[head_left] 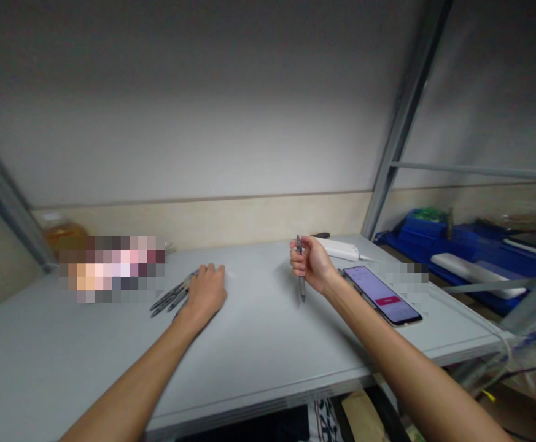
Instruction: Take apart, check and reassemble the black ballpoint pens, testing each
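Note:
My right hand (pixel 311 263) is closed in a fist round a grey pen (pixel 301 285), held upright with its tip pointing down just above the grey table (pixel 258 344). My left hand (pixel 207 290) lies on the table with its fingers curled down. It rests on or right beside a loose bunch of several dark pens (pixel 169 299) lying flat; whether it grips any of them is hidden.
A phone (pixel 381 294) with a lit screen lies right of my right hand. A white device (pixel 341 249) and a dark pen (pixel 320 235) lie near the wall. An amber bottle (pixel 64 233) stands far left. Blue bins (pixel 456 245) fill the right shelf, behind a metal post (pixel 399 129).

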Available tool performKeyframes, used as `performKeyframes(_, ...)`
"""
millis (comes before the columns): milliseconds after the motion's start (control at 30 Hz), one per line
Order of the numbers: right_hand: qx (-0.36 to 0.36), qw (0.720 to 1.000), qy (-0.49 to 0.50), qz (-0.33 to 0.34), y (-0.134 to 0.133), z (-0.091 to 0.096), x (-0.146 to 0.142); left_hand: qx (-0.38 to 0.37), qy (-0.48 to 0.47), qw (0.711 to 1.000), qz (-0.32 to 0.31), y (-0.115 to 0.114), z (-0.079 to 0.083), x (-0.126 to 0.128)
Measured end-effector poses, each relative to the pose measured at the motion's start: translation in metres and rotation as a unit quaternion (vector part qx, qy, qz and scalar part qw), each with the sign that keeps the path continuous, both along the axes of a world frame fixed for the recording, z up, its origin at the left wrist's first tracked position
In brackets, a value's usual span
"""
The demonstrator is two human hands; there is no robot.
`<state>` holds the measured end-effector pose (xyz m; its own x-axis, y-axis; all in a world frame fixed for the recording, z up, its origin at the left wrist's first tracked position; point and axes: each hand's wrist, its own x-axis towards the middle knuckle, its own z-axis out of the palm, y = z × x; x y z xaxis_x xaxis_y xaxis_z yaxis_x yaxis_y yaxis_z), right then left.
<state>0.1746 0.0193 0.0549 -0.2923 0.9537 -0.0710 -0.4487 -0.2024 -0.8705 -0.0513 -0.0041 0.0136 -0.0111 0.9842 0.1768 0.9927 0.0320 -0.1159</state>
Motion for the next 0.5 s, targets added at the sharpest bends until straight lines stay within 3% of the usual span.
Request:
performKeyframes(100,0.058,0.986,-0.138,-0.068,0.003,-0.009,0.001,0.010,0.003,1.000,0.009,-0.001,0.002,0.000)
performKeyframes(200,0.151,0.925,-0.335,-0.093,0.006,-0.017,0.007,0.002,0.006,1.000,0.018,-0.002,0.002,-0.001)
performKeyframes(300,0.241,0.792,-0.556,-0.073,0.005,-0.024,0.015,-0.013,0.003,1.000,0.023,-0.002,0.002,-0.001)
performKeyframes(400,0.252,0.637,-0.726,-0.060,0.001,-0.031,0.020,-0.017,0.006,1.000,0.015,-0.002,0.003,-0.001)
performKeyframes(500,0.219,0.538,-0.812,-0.056,-0.003,-0.035,0.024,-0.016,0.010,1.000,0.010,-0.002,0.004,-0.002)
